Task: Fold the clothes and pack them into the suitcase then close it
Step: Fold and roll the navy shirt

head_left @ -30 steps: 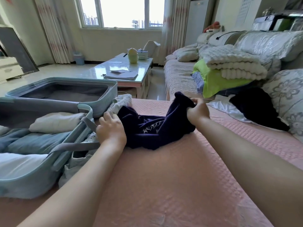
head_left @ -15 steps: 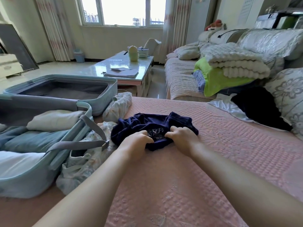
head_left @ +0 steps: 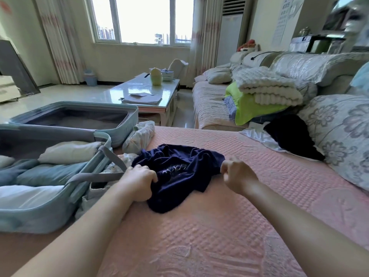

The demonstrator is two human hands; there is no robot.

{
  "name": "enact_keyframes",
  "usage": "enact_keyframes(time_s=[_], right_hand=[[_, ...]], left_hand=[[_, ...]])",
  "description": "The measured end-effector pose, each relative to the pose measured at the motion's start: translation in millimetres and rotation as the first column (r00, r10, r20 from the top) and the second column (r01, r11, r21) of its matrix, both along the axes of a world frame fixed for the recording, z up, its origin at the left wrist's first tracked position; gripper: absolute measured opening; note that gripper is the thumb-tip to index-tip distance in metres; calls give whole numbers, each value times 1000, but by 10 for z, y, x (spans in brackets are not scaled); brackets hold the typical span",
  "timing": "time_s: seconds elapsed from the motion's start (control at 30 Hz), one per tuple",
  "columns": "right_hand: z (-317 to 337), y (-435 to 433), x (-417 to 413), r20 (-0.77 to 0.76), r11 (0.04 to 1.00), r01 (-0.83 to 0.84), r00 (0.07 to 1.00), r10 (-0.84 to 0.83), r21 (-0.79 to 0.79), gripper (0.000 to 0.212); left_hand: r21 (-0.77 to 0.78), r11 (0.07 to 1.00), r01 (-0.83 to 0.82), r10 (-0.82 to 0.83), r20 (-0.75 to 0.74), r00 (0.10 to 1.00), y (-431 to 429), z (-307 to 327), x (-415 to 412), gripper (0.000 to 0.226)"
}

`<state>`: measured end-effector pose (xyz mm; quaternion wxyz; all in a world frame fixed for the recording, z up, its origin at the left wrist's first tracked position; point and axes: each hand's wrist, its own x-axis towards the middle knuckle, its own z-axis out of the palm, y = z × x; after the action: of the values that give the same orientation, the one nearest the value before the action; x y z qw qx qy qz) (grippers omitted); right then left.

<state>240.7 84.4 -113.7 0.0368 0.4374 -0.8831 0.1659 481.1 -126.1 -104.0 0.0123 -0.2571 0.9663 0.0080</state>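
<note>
Navy garment [head_left: 185, 182], white print [head_left: 176, 169] unreadable, gripped by left hand [head_left: 137, 182] and right hand [head_left: 237, 176].

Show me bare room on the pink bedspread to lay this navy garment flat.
Bare: the wide bedspread stretch on the near side of the navy garment; also the strip between it and the black garment. Crowded: left, by the suitcase and pale clothes.

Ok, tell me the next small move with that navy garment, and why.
Probably pull both hands apart to spread the navy garment flat. It lies bunched and wrinkled on the pink bedspread, the left hand grips its left edge and the right hand appears to pinch its right corner, so it cannot yet be folded neatly.
</note>
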Motion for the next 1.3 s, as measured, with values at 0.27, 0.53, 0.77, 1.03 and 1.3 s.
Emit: enact_keyframes(time_s=[0.27,0.53,0.77,1.03,1.3], right_hand=[[-230,-387,417,-116,915,-235,951,286,329,72],[-480,-643,278,-300,956,-238,912,280,169,53],[-11,-361,545,95,924,-327,932,350,-200,20],[150,24,1064,773,799,-565,594,221,206,24],[-136,126,754,169,966,-133,981,97,222,49]], left_hand=[[59,992,114,-119,83,989,462,-305,-466,51],[185,972,144,-111,-179,978,272,-211,-488,30],[279,917,285,-104,-522,847,60,178,-82,51],[602,773,-201,-176,508,843,534,78,280,43],[510,854,103,-201,141,970,962,-57,198,78]])
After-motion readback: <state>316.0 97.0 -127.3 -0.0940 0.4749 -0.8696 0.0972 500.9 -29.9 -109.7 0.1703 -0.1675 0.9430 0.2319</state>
